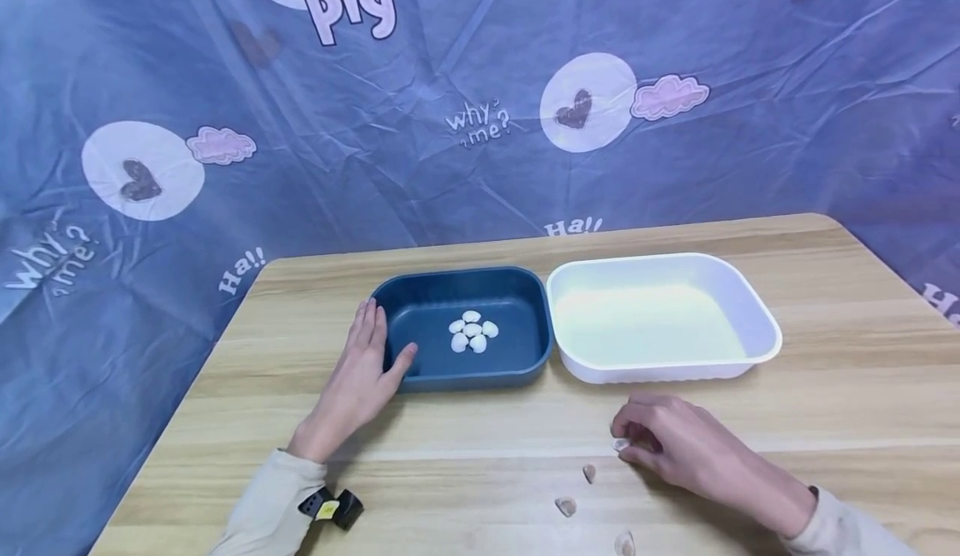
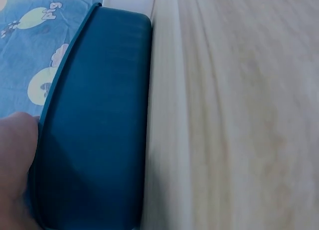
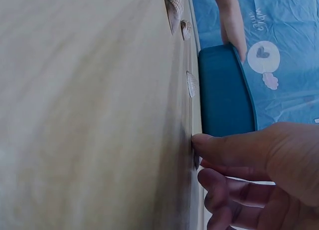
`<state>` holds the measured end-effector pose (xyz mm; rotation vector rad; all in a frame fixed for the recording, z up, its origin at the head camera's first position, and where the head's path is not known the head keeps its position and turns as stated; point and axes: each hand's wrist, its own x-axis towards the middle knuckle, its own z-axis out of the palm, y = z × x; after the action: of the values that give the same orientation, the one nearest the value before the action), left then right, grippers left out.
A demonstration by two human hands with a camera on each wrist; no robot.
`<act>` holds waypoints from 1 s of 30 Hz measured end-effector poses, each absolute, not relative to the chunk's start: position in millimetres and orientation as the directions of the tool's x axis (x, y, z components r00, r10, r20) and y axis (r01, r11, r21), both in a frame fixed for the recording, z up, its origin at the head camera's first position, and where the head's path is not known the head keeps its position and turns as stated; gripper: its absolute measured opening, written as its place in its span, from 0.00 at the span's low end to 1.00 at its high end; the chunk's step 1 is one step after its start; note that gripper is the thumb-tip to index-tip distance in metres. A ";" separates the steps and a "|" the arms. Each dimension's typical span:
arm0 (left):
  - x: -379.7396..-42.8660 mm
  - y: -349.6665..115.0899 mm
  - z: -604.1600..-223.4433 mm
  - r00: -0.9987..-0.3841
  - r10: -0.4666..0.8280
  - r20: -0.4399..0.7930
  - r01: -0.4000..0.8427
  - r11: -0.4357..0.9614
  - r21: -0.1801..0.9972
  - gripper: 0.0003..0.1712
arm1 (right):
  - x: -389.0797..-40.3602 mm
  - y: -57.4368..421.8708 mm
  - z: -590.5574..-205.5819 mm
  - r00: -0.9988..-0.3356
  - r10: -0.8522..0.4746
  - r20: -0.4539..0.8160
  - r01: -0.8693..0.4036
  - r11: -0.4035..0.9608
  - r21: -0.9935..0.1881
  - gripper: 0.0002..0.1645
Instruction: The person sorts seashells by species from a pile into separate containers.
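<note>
Blue printed cloth hangs behind a wood-grained table, close to its far edge. Work looks part-way along: six white shells sit grouped like a flower, five round one, in the dark blue tray on the left, while three loose shells remain on the wood at the near side. Low above the table, the right hand pinches another shell between thumb and fingertip. The left hand rests on the blue tray's left rim, fingers straight, thumb over the near rim. A white tray stands to the right, its rim against the blue one. Its near wall rises just beyond the right hand; wood extends rightward to the table's edge, giving sideways room.
</note>
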<state>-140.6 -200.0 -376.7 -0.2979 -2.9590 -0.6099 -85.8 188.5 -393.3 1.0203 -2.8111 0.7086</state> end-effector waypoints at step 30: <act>-142.7 -202.5 -379.8 -0.975 0.181 0.130 0.218 0.903 0.370 0.45 | -121.6 217.8 -338.3 -0.564 -0.597 0.571 -0.793 0.584 -0.173 0.27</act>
<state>-142.7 -202.5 -379.8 -0.3123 -2.9738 -0.5941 -121.6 217.8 -338.3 1.1110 -2.3586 0.5778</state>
